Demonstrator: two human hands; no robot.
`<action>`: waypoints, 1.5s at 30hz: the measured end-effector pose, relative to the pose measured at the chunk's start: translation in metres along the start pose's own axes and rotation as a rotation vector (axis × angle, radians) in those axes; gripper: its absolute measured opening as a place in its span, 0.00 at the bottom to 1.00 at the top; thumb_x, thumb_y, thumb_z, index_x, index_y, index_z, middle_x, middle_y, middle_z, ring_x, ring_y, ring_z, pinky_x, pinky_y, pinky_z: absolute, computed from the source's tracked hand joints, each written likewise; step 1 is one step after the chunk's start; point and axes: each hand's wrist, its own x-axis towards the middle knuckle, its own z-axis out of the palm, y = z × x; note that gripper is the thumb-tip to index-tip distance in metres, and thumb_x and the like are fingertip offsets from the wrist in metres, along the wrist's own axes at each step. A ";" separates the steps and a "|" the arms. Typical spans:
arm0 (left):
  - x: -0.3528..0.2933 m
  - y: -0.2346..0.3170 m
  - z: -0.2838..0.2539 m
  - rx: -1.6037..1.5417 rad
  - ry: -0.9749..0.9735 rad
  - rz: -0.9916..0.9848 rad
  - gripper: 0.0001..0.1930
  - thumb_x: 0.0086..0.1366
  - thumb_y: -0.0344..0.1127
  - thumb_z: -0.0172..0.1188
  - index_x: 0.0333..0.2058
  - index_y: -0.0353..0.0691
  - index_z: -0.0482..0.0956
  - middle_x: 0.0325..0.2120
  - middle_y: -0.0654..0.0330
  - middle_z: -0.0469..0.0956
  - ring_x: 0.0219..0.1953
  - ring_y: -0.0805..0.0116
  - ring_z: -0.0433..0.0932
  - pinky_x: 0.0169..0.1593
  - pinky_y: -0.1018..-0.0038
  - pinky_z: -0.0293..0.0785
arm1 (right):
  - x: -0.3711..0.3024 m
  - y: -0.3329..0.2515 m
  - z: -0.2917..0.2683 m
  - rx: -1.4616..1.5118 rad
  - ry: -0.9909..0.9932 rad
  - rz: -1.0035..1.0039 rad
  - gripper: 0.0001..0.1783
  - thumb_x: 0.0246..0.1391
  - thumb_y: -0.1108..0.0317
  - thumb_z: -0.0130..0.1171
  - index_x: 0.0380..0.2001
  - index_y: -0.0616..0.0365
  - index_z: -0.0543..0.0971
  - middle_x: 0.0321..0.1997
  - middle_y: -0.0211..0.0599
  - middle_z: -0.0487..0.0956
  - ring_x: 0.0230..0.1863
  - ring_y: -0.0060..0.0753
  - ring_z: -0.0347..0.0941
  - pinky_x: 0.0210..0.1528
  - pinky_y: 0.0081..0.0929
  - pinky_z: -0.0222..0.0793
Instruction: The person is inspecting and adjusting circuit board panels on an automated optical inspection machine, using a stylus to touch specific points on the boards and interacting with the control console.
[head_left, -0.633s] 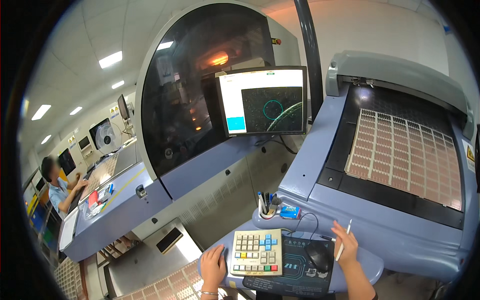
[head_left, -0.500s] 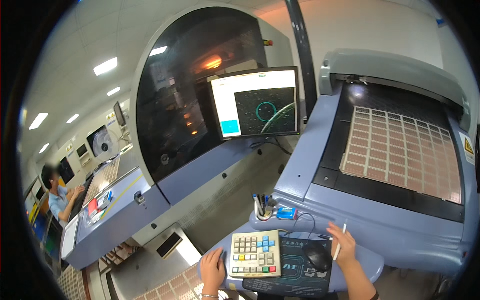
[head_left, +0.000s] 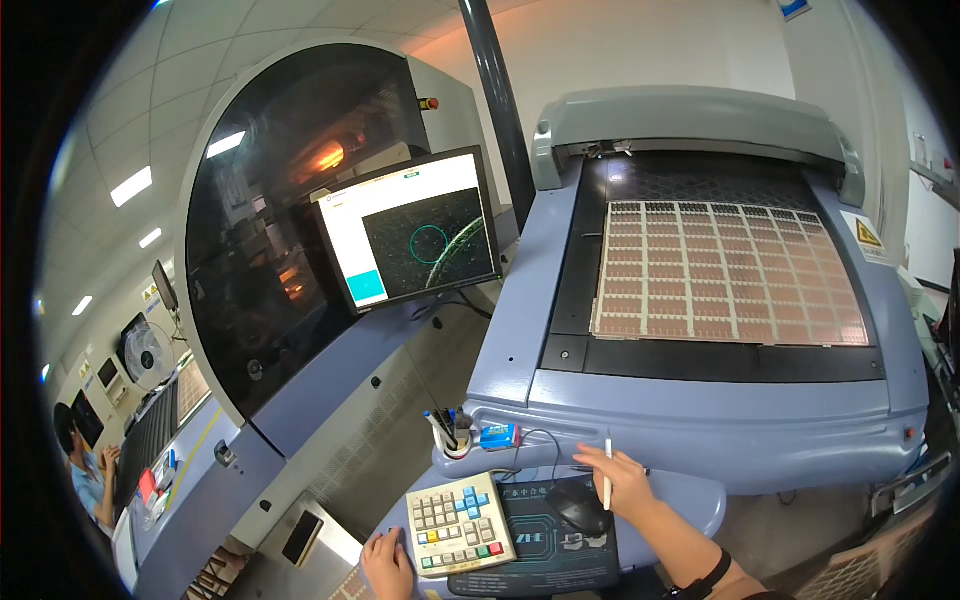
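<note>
My right hand (head_left: 628,484) hovers just right of the black mouse (head_left: 580,508), pinching a slim white pen (head_left: 607,478) that stands nearly upright. At the left edge of the small blue shelf (head_left: 690,512), my left hand (head_left: 386,568) rests beside the beige keypad (head_left: 450,520), with its fingers bent loosely and no object visible in them. The keypad has white, blue, yellow, green and red keys. It lies partly over a dark mouse pad (head_left: 535,580), on which the mouse sits.
A monitor (head_left: 415,230) stands before the large dark-windowed machine (head_left: 270,160). On the blue machine bed (head_left: 655,362) lies a copper-coloured panel sheet (head_left: 735,275). Pens in a holder (head_left: 452,435) and a small blue box (head_left: 499,436) stand behind the keypad. A person (head_left: 88,470) works far left.
The view has turned right, so the machines and shelf sit further left. My right hand still holds the pen near the mouse; my left hand stays by the keypad.
</note>
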 end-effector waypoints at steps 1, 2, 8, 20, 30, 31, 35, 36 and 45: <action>-0.001 0.000 0.000 -0.004 0.000 0.001 0.16 0.58 0.24 0.55 0.46 0.38 0.81 0.40 0.51 0.81 0.50 0.47 0.74 0.56 0.58 0.67 | -0.001 0.001 0.001 -0.004 -0.001 0.000 0.24 0.40 0.84 0.59 0.45 0.54 0.80 0.52 0.39 0.81 0.30 0.35 0.76 0.35 0.28 0.76; -0.002 -0.001 0.001 -0.026 0.025 0.003 0.16 0.58 0.24 0.55 0.46 0.38 0.81 0.40 0.49 0.80 0.50 0.47 0.74 0.56 0.58 0.67 | -0.001 0.003 0.002 -0.004 0.014 -0.011 0.25 0.40 0.84 0.59 0.45 0.54 0.80 0.52 0.39 0.81 0.29 0.34 0.75 0.35 0.28 0.76; -0.006 -0.002 -0.001 -0.057 0.062 0.004 0.17 0.59 0.24 0.54 0.47 0.37 0.80 0.43 0.45 0.78 0.50 0.46 0.74 0.57 0.57 0.66 | -0.004 0.007 0.007 0.013 -0.017 0.004 0.25 0.40 0.84 0.59 0.46 0.54 0.80 0.52 0.40 0.81 0.29 0.34 0.75 0.35 0.29 0.75; -0.003 0.002 -0.004 -0.055 0.088 -0.015 0.17 0.56 0.24 0.56 0.45 0.39 0.81 0.41 0.52 0.80 0.48 0.48 0.75 0.55 0.57 0.67 | -0.007 0.013 0.014 -0.060 -0.058 0.100 0.22 0.45 0.83 0.57 0.45 0.52 0.80 0.53 0.44 0.80 0.37 0.47 0.75 0.47 0.39 0.70; -0.003 0.001 -0.003 -0.047 0.096 -0.013 0.15 0.58 0.26 0.55 0.44 0.43 0.81 0.42 0.58 0.81 0.49 0.54 0.75 0.58 0.60 0.66 | -0.006 0.012 0.013 -0.087 -0.035 0.102 0.19 0.47 0.84 0.55 0.42 0.54 0.81 0.51 0.46 0.80 0.36 0.50 0.75 0.45 0.40 0.70; -0.004 0.001 -0.003 -0.036 0.098 -0.015 0.15 0.58 0.26 0.55 0.45 0.43 0.81 0.41 0.57 0.81 0.50 0.54 0.75 0.58 0.60 0.66 | -0.006 0.012 0.014 -0.081 -0.039 0.098 0.19 0.47 0.84 0.55 0.42 0.54 0.81 0.51 0.46 0.80 0.36 0.50 0.75 0.45 0.40 0.70; -0.005 -0.001 -0.001 0.005 0.089 0.008 0.17 0.58 0.27 0.56 0.47 0.44 0.81 0.40 0.57 0.81 0.50 0.55 0.75 0.58 0.60 0.65 | -0.005 0.012 0.014 -0.089 -0.058 0.105 0.19 0.48 0.83 0.55 0.42 0.54 0.81 0.51 0.47 0.80 0.36 0.49 0.74 0.44 0.40 0.69; -0.004 -0.001 -0.001 0.005 0.089 0.007 0.17 0.58 0.27 0.56 0.47 0.44 0.81 0.40 0.57 0.81 0.50 0.55 0.75 0.58 0.60 0.65 | -0.006 0.012 0.013 -0.094 -0.057 0.097 0.19 0.48 0.83 0.55 0.43 0.54 0.80 0.51 0.47 0.80 0.36 0.48 0.74 0.44 0.40 0.69; -0.002 0.002 -0.002 0.035 0.050 -0.007 0.19 0.60 0.28 0.55 0.50 0.45 0.79 0.41 0.57 0.80 0.50 0.56 0.74 0.59 0.60 0.64 | -0.004 0.011 0.012 -0.084 -0.042 0.077 0.19 0.49 0.84 0.55 0.43 0.55 0.80 0.51 0.48 0.80 0.36 0.50 0.74 0.44 0.40 0.70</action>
